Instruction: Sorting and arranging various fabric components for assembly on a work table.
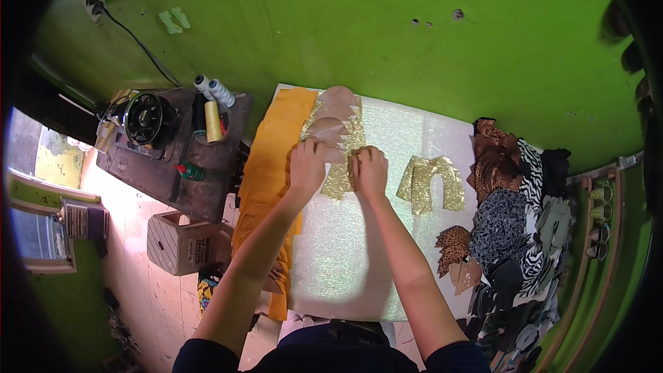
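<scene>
Near the far edge of the pale, shimmering table sheet (345,255), tan rounded cut pieces (327,128) with jagged edges overlap gold glitter pieces (336,181). My left hand (308,167) is bent over the left side of this stack, its curled fingers at the edge of a tan piece. Opposite it, my right hand (369,171) has its fingers closed at the right edge of the gold glitter material. The fingertips of both hands are partly hidden. Farther right lie arched gold glitter pieces (421,183), apart from my hands.
Overlapping orange pieces (266,159) run along the table's left side. Leopard-print pieces (453,245) and heaped patterned scraps (501,214) crowd the right. On a dark side table (200,190) stand a sewing machine (148,119), thread cones (213,121) and a small green bottle (191,172). A green wall (373,34) rises behind.
</scene>
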